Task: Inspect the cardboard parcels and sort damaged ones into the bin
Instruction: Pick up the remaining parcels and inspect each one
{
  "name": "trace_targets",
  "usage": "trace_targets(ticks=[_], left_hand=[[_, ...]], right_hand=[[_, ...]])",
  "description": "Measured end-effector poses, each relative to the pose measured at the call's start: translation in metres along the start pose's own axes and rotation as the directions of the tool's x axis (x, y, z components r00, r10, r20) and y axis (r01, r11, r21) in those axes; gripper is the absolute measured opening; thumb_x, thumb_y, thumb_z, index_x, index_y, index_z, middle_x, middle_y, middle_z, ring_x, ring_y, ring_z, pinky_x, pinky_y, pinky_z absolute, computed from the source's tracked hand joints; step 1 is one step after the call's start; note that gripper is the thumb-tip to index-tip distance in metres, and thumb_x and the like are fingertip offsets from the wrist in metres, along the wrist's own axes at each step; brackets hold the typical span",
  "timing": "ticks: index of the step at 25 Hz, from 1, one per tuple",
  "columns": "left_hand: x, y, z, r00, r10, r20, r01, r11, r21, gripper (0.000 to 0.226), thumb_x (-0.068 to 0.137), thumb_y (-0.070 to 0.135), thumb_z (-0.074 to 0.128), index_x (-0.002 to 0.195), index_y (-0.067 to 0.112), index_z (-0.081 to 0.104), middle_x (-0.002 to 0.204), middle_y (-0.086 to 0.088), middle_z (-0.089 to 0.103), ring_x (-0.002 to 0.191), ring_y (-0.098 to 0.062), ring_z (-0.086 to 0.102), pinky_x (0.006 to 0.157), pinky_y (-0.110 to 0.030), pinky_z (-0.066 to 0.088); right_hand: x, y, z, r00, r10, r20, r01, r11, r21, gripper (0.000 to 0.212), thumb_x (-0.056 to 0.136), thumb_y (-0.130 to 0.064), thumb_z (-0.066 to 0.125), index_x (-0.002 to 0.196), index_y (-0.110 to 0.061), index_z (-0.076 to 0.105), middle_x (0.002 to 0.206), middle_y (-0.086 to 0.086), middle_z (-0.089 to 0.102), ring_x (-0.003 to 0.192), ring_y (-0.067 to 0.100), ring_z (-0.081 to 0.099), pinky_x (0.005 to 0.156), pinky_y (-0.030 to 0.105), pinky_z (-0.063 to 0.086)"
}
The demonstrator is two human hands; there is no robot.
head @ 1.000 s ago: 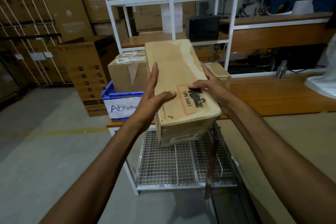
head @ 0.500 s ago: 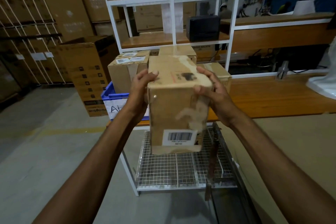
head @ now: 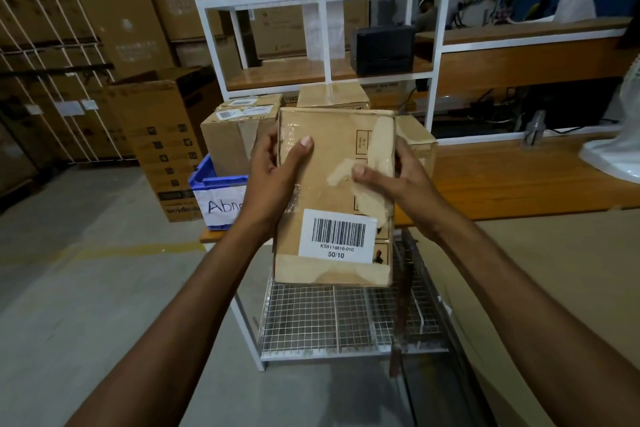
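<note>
I hold a brown cardboard parcel [head: 332,163] upright in front of me, its end face toward the camera. The face carries a white barcode label, torn paper patches and wrinkled clear tape. My left hand [head: 273,180] grips its left edge, thumb on the face. My right hand [head: 398,184] grips the right edge, thumb on a torn patch. Behind and to the left sits a blue bin [head: 207,180] with a white handwritten label, partly hidden by my left hand. Other parcels stand behind: one with white labels [head: 232,135], another farther back [head: 332,95], a third [head: 415,139] mostly hidden.
The wooden worktable [head: 502,180] stretches right, with a white metal shelf frame [head: 440,55] and a black device [head: 382,48] above. A wire mesh shelf [head: 332,319] lies below the parcel. Tall stacked cartons [head: 104,10] and an open carton [head: 162,135] stand on the left floor.
The parcel has been turned from lying flat with its long top face up to standing with its barcoded end facing me. Both hands shifted their hold along its sides.
</note>
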State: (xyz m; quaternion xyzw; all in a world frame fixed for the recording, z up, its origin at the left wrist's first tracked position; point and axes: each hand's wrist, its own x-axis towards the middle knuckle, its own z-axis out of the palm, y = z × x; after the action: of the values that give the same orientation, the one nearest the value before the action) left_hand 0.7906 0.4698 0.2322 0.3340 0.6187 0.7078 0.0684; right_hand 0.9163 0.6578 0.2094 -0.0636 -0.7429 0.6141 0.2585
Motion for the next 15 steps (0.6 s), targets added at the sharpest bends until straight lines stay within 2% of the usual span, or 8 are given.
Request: trace_targets(ticks=[2, 4, 6, 8, 9, 10, 12, 15], left_hand=[[-0.002, 0.004, 0.004, 0.999, -0.027, -0.043, 0.026, 0.999, -0.024, 0.036, 0.102, 0.026, 0.068, 0.135, 0.021, 0.055, 0.118, 0.001, 0.076, 0.104, -0.017, 0.077, 0.084, -0.037, 0.065], [0.002, 0.009, 0.001, 0.999, -0.039, -0.014, 0.039, 0.999, -0.009, 0.043, 0.101, 0.025, 0.069, 0.141, 0.019, 0.054, 0.123, -0.003, 0.074, 0.109, -0.024, 0.076, 0.086, -0.042, 0.065], [0.010, 0.012, -0.014, 0.983, -0.056, 0.175, 0.047, 0.998, 0.051, 0.070, 0.096, 0.027, 0.073, 0.159, 0.030, 0.040, 0.145, -0.005, 0.062, 0.122, -0.029, 0.069, 0.093, -0.046, 0.062], [0.011, 0.020, -0.030, 0.895, -0.121, 0.430, 0.046, 0.982, 0.181, 0.099, 0.092, 0.029, 0.076, 0.162, 0.057, 0.011, 0.161, 0.015, 0.039, 0.135, -0.019, 0.059, 0.102, -0.042, 0.057], [0.006, 0.022, -0.033, 0.850, -0.174, 0.497, 0.059, 0.969, 0.239, 0.110, 0.092, 0.030, 0.078, 0.157, 0.067, -0.003, 0.156, 0.028, 0.032, 0.136, -0.014, 0.058, 0.102, -0.039, 0.057], [0.001, 0.021, -0.033, 0.835, -0.212, 0.508, 0.078, 0.959, 0.272, 0.117, 0.092, 0.029, 0.079, 0.151, 0.071, -0.012, 0.148, 0.034, 0.030, 0.133, -0.012, 0.060, 0.098, -0.036, 0.059], [-0.003, 0.018, -0.029, 0.865, -0.192, 0.464, 0.075, 0.963, 0.259, 0.116, 0.095, 0.023, 0.074, 0.151, 0.069, -0.017, 0.148, 0.034, 0.027, 0.124, -0.014, 0.067, 0.090, -0.036, 0.063], [0.001, 0.013, -0.018, 0.962, -0.041, 0.269, -0.010, 0.982, 0.187, 0.104, 0.100, 0.025, 0.071, 0.159, 0.061, -0.007, 0.168, 0.012, 0.026, 0.127, -0.022, 0.067, 0.096, -0.047, 0.062]], right_hand=[[-0.008, 0.004, 0.002, 0.992, 0.054, 0.115, -0.043, 0.994, -0.097, 0.104, 0.074, -0.044, 0.086, 0.157, -0.035, 0.024, 0.137, -0.010, 0.063, 0.116, 0.005, 0.068, 0.098, 0.038, 0.058], [-0.012, 0.007, 0.007, 0.996, 0.058, 0.073, -0.050, 0.994, -0.101, 0.109, 0.071, -0.049, 0.089, 0.156, -0.041, 0.022, 0.138, -0.012, 0.063, 0.119, 0.007, 0.067, 0.103, 0.046, 0.055], [-0.012, 0.007, 0.009, 0.999, 0.026, -0.040, -0.027, 1.000, -0.016, 0.108, 0.071, -0.046, 0.092, 0.156, -0.038, 0.025, 0.136, -0.010, 0.064, 0.118, 0.010, 0.068, 0.103, 0.050, 0.055], [-0.007, 0.004, 0.008, 0.992, 0.006, -0.123, 0.001, 0.998, 0.060, 0.097, 0.077, -0.033, 0.089, 0.154, -0.035, 0.031, 0.133, -0.008, 0.066, 0.115, 0.011, 0.070, 0.099, 0.049, 0.059], [-0.003, 0.002, 0.009, 0.988, 0.008, -0.152, 0.003, 0.997, 0.076, 0.092, 0.080, -0.029, 0.087, 0.154, -0.035, 0.033, 0.133, -0.007, 0.066, 0.113, 0.013, 0.071, 0.096, 0.049, 0.060], [0.000, 0.000, 0.011, 0.986, 0.015, -0.168, -0.002, 0.997, 0.077, 0.090, 0.082, -0.028, 0.087, 0.154, -0.035, 0.034, 0.133, -0.006, 0.067, 0.113, 0.015, 0.072, 0.095, 0.050, 0.061], [0.006, -0.002, 0.016, 0.975, 0.030, -0.219, -0.020, 0.999, 0.046, 0.086, 0.080, -0.035, 0.088, 0.149, -0.034, 0.038, 0.131, -0.004, 0.068, 0.112, 0.018, 0.072, 0.093, 0.051, 0.061], [0.008, -0.010, 0.012, 0.986, 0.033, -0.166, -0.018, 0.996, 0.089, 0.070, 0.085, -0.024, 0.084, 0.143, -0.030, 0.046, 0.129, 0.003, 0.070, 0.108, 0.023, 0.074, 0.090, 0.048, 0.062]])
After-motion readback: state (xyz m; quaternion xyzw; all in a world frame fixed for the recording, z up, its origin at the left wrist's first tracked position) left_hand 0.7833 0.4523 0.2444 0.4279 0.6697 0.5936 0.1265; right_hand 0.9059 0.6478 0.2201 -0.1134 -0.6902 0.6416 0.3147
